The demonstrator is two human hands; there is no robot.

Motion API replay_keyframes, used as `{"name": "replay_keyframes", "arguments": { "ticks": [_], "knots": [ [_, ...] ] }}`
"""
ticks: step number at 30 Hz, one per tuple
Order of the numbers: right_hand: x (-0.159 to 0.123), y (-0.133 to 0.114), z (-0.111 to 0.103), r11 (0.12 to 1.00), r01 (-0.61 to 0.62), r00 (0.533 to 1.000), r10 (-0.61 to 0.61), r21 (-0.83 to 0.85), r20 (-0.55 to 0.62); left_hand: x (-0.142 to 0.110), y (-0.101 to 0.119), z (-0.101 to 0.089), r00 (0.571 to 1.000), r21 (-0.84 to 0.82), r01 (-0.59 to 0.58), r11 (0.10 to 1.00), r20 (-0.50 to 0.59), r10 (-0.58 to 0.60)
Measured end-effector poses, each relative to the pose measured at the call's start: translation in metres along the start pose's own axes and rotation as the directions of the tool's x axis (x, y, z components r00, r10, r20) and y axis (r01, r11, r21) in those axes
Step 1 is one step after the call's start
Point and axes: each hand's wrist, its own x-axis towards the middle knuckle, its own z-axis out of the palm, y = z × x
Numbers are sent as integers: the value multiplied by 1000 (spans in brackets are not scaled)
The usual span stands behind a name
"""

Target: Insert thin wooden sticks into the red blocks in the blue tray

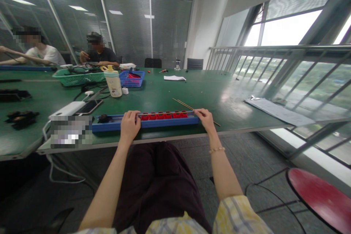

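Note:
A long blue channel (161,124) lies along the table's near edge, with several red pieces (161,115) in a row inside it and a dark part (103,118) at its left end. A thin rod (166,113) stretches over the red pieces from one hand to the other. My left hand (130,125) is closed at the rod's left end, its fingers over the channel. At the channel's right end, my right hand (204,117) pinches the other end of the rod between thumb and fingers. The exact grip of the left fingertips is partly hidden.
Two thin brass-coloured rods (184,104) lie behind the channel. To the left are a phone (89,106), a white power strip (67,109), a cup (113,85), a green basket (82,78) and a blue basket (132,81). A clipboard (279,111) lies right; two people sit far left.

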Motion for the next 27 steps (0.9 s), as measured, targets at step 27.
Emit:
{"name": "replay_keyframes", "arguments": {
  "ticks": [27],
  "knots": [
    [5,21,3,992,-70,960,96,106,-263,0,2,-1,1000,7,8,1000,-2,-8]
  ]
}}
